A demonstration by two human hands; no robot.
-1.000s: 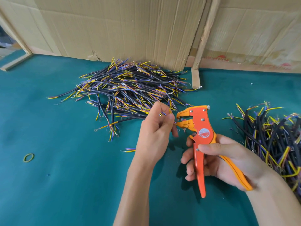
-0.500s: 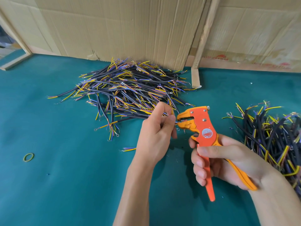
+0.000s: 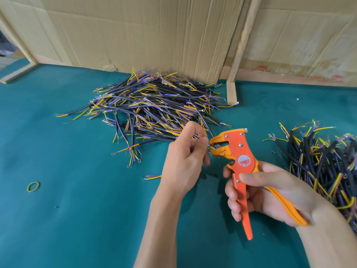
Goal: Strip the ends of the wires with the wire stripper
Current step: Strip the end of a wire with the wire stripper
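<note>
My right hand (image 3: pixel 270 192) grips the handles of an orange wire stripper (image 3: pixel 240 163), its yellow jaws pointing left. My left hand (image 3: pixel 185 157) pinches a short wire (image 3: pixel 205 134) with yellow and blue cores and holds its thin end at the stripper's jaws (image 3: pixel 217 147). Most of that wire is hidden by my fingers. A large heap of black cables with yellow, blue and brown ends (image 3: pixel 150 111) lies just behind my left hand. A second pile of the same cables (image 3: pixel 324 163) lies to the right of my right hand.
The green table mat (image 3: pixel 77 209) carries a yellow-green rubber band (image 3: pixel 33 186) at the left and a loose wire offcut (image 3: pixel 153 176) near my left wrist. Cardboard sheets (image 3: pixel 154 35) and a wooden post (image 3: pixel 239 51) stand along the back edge.
My right hand has closed further on the stripper's handles, so they stand closer together. My left hand has kept the wire end at the jaws, shifting only slightly.
</note>
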